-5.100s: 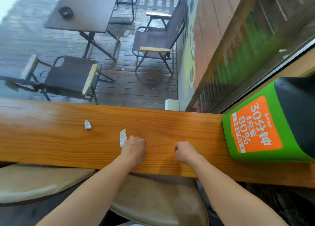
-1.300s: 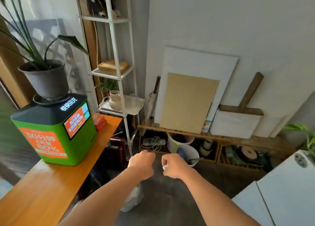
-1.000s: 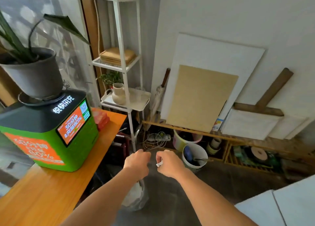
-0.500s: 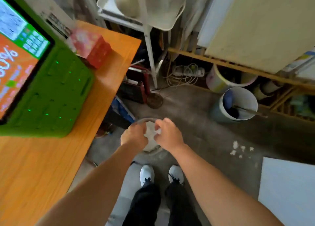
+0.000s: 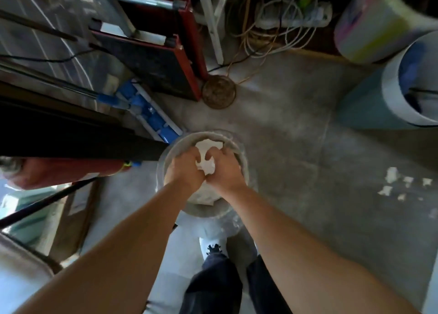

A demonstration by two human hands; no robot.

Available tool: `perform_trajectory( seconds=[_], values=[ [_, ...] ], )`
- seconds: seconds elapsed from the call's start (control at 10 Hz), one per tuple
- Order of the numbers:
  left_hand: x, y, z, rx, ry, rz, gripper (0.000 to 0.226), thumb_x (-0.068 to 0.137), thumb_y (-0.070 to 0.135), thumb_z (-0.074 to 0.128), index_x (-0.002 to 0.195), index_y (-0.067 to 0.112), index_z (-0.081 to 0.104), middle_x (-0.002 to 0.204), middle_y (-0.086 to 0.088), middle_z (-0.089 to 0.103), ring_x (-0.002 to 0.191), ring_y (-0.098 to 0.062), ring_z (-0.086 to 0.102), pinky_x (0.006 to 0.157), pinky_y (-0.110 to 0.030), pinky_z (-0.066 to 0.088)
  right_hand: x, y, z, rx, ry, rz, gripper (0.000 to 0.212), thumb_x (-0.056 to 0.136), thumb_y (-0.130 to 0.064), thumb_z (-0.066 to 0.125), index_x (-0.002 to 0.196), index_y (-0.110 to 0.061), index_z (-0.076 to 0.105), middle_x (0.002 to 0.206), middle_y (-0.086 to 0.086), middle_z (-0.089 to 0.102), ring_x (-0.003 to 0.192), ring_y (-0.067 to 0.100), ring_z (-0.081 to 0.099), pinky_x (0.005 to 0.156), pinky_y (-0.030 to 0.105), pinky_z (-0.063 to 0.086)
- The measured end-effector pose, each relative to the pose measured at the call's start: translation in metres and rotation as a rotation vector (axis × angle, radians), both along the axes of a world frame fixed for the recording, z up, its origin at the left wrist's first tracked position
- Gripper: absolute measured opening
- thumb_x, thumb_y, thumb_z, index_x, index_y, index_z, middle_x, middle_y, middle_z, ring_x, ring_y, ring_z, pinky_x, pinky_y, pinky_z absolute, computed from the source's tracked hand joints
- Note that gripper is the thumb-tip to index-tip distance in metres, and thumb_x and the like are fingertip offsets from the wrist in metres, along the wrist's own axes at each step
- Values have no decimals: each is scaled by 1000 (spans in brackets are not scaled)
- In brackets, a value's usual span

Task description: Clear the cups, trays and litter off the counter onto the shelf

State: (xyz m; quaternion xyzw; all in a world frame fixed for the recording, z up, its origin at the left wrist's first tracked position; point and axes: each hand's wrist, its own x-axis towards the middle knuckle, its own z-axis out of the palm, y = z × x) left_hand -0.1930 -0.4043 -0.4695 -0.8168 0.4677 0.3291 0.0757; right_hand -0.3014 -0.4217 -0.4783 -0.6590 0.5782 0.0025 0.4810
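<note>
In the middle of the frame, two bare hands reach down into a round bin [image 5: 239,145] that stands on the grey floor [image 5: 296,129]. The bin has a see-through bag lining it. The left hand [image 5: 183,171] and the right hand [image 5: 225,171] are side by side and touch each other at the bottom. Both have their fingers curled down toward the inside of the bin. Between them sits a lump of white crumpled paper [image 5: 207,156]. The fingertips of both hands are right at the paper, but I cannot tell if they pinch it or only touch it. More white paper lies in the bin just above the hands.

Below the bin, near the bottom middle of the frame, you can see a white shoe [image 5: 208,245] and dark trouser legs.

To the upper left there is a blue flat mop head [image 5: 149,114] and a red and black case [image 5: 161,60]. A round brown disc [image 5: 218,92] lies on the floor above the bin. White cables [image 5: 284,27] are tangled at the top. A white bucket [image 5: 391,77] stands at the right edge. Small white scraps [image 5: 391,175] lie on the floor at the right.
</note>
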Motion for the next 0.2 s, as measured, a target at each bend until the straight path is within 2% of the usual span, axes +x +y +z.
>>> perform_trajectory(
  seconds=[0.1, 0.2],
  values=[
    [0, 4, -14, 33, 4, -80, 40, 97, 38, 53, 133, 21, 47, 126, -5, 58, 111, -21, 58, 96, -32, 48, -6, 5, -18, 62, -51, -25, 39, 78, -6, 72, 113, -19, 59, 117, 4, 49, 107, 22, 51, 79, 12, 30],
    [8, 10, -3, 31, 60, 57, 48, 92, 30, 62, 136, 21, 45, 129, -6, 56, 116, -24, 54, 99, -39, 49, -20, 8, -11, 55, -55, -62, 46, 76, -3, 72, 118, -16, 59, 125, 9, 52, 110, 24, 53, 81, 13, 32]
  ],
)
